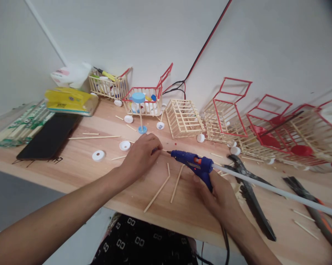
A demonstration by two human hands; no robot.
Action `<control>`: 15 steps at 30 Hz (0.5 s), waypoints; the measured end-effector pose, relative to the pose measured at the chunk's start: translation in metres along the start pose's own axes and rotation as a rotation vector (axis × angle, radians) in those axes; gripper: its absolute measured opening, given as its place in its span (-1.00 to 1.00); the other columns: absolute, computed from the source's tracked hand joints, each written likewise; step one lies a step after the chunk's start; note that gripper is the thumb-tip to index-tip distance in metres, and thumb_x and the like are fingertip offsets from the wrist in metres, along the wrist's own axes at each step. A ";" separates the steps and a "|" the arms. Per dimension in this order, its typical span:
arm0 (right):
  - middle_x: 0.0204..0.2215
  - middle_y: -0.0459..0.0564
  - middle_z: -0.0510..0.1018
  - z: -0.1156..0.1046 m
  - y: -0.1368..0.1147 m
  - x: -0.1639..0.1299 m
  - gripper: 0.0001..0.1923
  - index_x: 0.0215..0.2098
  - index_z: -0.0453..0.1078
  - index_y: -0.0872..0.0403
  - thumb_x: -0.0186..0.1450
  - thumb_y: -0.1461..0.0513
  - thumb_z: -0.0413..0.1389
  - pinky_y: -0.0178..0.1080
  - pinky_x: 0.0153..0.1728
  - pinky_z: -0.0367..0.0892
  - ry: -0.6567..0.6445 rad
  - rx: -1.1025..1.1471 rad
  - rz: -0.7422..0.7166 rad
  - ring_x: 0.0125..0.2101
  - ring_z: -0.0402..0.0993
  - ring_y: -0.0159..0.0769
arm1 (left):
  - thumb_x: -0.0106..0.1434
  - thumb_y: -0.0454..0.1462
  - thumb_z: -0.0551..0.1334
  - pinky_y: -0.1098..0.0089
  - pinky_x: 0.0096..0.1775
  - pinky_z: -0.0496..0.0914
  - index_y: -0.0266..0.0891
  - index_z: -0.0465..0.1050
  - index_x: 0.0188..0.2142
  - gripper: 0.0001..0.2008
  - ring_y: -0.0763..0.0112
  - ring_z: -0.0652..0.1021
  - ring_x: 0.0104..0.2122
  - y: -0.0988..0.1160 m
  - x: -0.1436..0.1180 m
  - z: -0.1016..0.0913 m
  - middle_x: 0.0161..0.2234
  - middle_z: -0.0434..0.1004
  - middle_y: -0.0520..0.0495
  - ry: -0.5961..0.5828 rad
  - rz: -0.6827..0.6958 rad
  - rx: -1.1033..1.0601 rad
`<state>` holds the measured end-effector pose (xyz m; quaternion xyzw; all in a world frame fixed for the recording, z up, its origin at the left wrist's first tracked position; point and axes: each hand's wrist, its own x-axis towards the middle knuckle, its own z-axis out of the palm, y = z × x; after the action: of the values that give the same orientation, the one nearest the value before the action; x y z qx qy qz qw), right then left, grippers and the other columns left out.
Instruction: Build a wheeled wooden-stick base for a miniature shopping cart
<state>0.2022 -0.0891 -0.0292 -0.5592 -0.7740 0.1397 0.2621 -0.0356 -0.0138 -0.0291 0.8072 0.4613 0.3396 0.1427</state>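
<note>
R fingers [200, 188] w/ blue glue gun [188, 160].

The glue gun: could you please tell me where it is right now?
In the head view, the glue gun is just right of centre, held in the right hand, its nozzle pointing towards the left hand.

A small craft workspace; glue gun [192, 162], pliers [246, 182] and stick-built carts [149, 105] crowd a wooden worktop [133, 195].
</note>
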 end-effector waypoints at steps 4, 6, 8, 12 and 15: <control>-0.39 0.01 0.53 0.000 0.000 0.000 -0.78 -0.20 0.32 0.05 0.36 0.10 -0.05 -0.17 -0.35 0.33 0.015 0.007 -0.006 -0.39 0.43 -0.18 | 0.14 -0.48 0.21 0.32 -0.20 0.32 -0.27 0.40 -0.41 -0.88 0.34 0.43 -0.26 0.000 0.000 0.000 -0.33 0.45 -0.02 -0.002 -0.007 0.003; -0.40 0.01 0.53 0.000 0.000 0.000 -0.78 -0.20 0.32 0.05 0.36 0.10 -0.05 -0.18 -0.36 0.32 0.013 0.011 -0.002 -0.40 0.43 -0.18 | 0.14 -0.48 0.21 0.33 -0.20 0.32 -0.27 0.40 -0.41 -0.89 0.34 0.42 -0.26 0.000 0.000 0.000 -0.33 0.45 -0.02 -0.003 -0.005 0.002; -0.40 0.00 0.52 0.000 0.000 0.000 -0.78 -0.20 0.31 0.05 0.36 0.09 -0.05 -0.20 -0.38 0.30 0.009 0.013 0.005 -0.41 0.42 -0.19 | 0.14 -0.49 0.21 0.32 -0.20 0.32 -0.27 0.40 -0.41 -0.88 0.34 0.42 -0.26 0.001 0.000 0.000 -0.33 0.45 -0.03 -0.003 -0.003 0.003; -0.40 0.00 0.51 0.000 0.000 -0.001 -0.78 -0.23 0.30 0.05 0.36 0.09 -0.05 -0.20 -0.39 0.27 0.006 0.022 0.024 -0.42 0.40 -0.21 | 0.14 -0.49 0.19 0.32 -0.19 0.32 -0.26 0.40 -0.41 -0.87 0.34 0.43 -0.25 0.001 0.000 0.000 -0.33 0.45 -0.03 -0.003 -0.005 0.001; -0.39 -0.01 0.51 0.001 0.000 -0.002 -0.77 -0.23 0.29 0.05 0.37 0.08 -0.05 -0.21 -0.38 0.27 -0.021 0.054 0.042 -0.40 0.40 -0.22 | 0.14 -0.49 0.20 0.32 -0.19 0.32 -0.27 0.41 -0.40 -0.88 0.34 0.43 -0.24 0.001 0.000 0.000 -0.32 0.45 -0.03 -0.004 -0.007 0.001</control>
<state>0.2022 -0.0907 -0.0305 -0.5666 -0.7608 0.1718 0.2658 -0.0351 -0.0144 -0.0285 0.8063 0.4643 0.3369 0.1445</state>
